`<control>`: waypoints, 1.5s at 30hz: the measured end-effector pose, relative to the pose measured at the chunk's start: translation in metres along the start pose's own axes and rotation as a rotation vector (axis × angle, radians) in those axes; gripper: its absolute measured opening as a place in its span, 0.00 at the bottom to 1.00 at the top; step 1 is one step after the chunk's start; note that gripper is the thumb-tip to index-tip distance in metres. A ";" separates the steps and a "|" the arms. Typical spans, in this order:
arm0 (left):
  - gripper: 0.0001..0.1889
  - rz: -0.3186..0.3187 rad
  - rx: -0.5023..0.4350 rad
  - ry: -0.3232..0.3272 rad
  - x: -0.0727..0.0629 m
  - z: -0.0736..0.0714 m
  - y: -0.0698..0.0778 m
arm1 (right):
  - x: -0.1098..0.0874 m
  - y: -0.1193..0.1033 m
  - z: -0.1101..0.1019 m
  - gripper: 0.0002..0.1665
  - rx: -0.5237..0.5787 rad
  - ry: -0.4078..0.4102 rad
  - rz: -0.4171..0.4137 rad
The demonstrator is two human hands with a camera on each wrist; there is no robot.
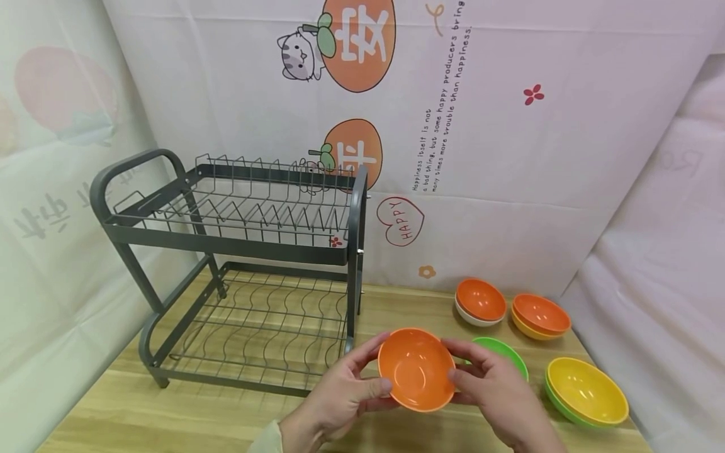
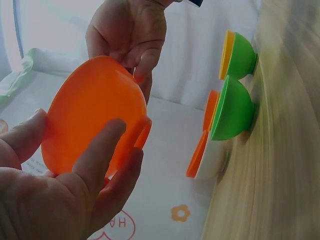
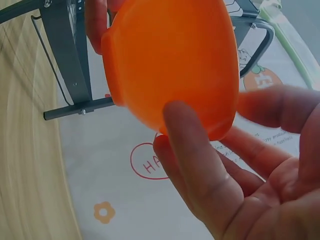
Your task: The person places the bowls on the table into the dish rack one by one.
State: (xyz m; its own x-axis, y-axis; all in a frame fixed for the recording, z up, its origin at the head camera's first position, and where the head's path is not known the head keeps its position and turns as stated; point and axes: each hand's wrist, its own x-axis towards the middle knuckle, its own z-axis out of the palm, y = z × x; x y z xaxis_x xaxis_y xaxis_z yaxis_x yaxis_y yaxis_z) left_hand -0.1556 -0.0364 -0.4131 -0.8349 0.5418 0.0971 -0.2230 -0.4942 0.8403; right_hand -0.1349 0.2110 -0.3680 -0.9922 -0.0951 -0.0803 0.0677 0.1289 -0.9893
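The wooden table (image 1: 408,308) was pale and grained. A dark two-tier rack (image 1: 226,245) stood at its left. At the right stood a white bowl (image 1: 477,321) holding an orange bowl (image 1: 481,299), a yellow bowl (image 1: 534,333) holding another orange bowl (image 1: 540,313), a partly hidden green bowl (image 1: 504,350), and farther right, another green bowl (image 1: 559,405) holding a second yellow bowl (image 1: 586,389).

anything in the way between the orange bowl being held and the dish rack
No loose thing visibly stands between the orange bowl and the dish rack. The left hand, gripping the bowl, is on that side, as is the rack's right side post.
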 end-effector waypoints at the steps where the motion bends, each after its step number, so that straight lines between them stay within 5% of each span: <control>1: 0.39 0.000 0.001 0.004 0.000 0.000 0.000 | 0.000 0.000 -0.001 0.31 0.018 -0.028 -0.008; 7: 0.39 -0.013 -0.015 0.007 -0.003 -0.002 0.003 | 0.001 0.007 -0.006 0.39 0.110 -0.205 -0.045; 15: 0.38 -0.049 -0.035 -0.025 -0.009 -0.005 0.011 | 0.006 0.026 -0.006 0.36 0.357 -0.497 -0.126; 30: 0.38 -0.094 -0.025 -0.031 -0.030 -0.022 0.030 | 0.013 0.032 0.008 0.36 0.482 -0.618 -0.170; 35: 0.39 -0.097 -0.004 -0.026 -0.047 -0.035 0.045 | 0.016 0.023 0.010 0.36 0.368 -0.512 -0.155; 41: 0.38 -0.087 0.037 0.005 -0.069 -0.055 0.067 | 0.022 0.014 0.027 0.36 0.053 -0.179 -0.220; 45: 0.37 -0.067 0.079 0.035 -0.084 -0.070 0.080 | 0.034 0.009 0.046 0.39 -0.029 -0.025 -0.327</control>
State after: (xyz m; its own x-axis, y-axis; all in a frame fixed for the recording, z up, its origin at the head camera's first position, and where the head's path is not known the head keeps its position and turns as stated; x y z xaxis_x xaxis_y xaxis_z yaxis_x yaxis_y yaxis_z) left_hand -0.1381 -0.1688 -0.3914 -0.8365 0.5475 0.0214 -0.2401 -0.4014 0.8839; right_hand -0.1629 0.1635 -0.3847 -0.9579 -0.1606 0.2381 -0.2579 0.1159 -0.9592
